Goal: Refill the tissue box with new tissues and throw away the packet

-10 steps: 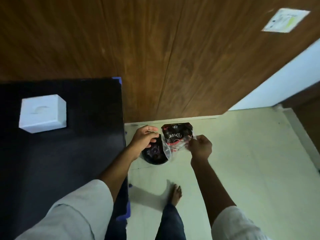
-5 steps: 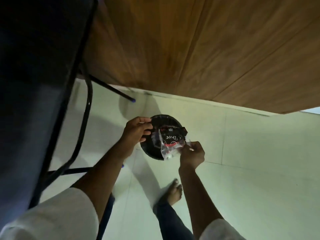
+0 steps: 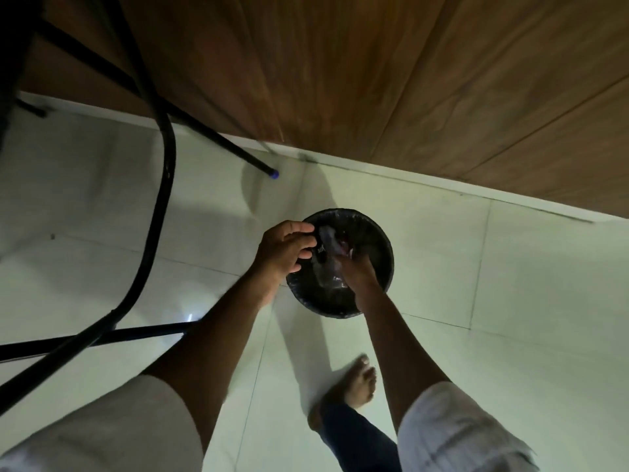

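A round black bin with a dark liner stands on the pale floor near the wooden wall. The crumpled clear plastic packet sits inside the bin's mouth. My right hand reaches down into the bin and grips the packet's lower end. At the bin's left rim hovers my left hand, fingers spread and touching the liner edge beside the packet. The tissue box is out of view.
Black metal table legs curve down at the left, one ending in a blue foot. A wood-panelled wall runs along the back. My bare foot stands on the tiled floor below the bin.
I have bent lower and the view has closed in on the bin. My right hand has pushed the packet down from above the bin into it. My left hand has let go and spread.
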